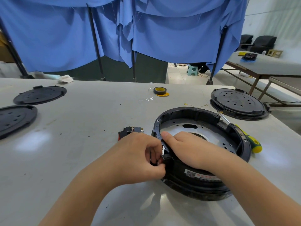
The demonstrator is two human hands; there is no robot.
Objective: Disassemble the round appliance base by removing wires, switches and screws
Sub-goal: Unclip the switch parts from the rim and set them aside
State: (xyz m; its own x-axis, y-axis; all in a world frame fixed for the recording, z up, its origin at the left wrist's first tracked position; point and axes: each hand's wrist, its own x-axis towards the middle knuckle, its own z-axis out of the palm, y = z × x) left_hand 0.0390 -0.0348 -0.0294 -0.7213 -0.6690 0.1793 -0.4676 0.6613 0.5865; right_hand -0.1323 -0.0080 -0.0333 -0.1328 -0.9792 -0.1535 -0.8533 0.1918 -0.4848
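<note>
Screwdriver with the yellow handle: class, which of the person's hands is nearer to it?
Right. The right hand lies on the base, which the screwdriver sits behind; the left hand is outside the base's left rim, farther off.

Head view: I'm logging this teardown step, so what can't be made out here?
- The small black part at the round black appliance base's near rim: mostly hidden by the left hand and right hand.
- White label on the base wall: print too small.
- Yellow-green screwdriver: its tip lies behind the rim.
</note>
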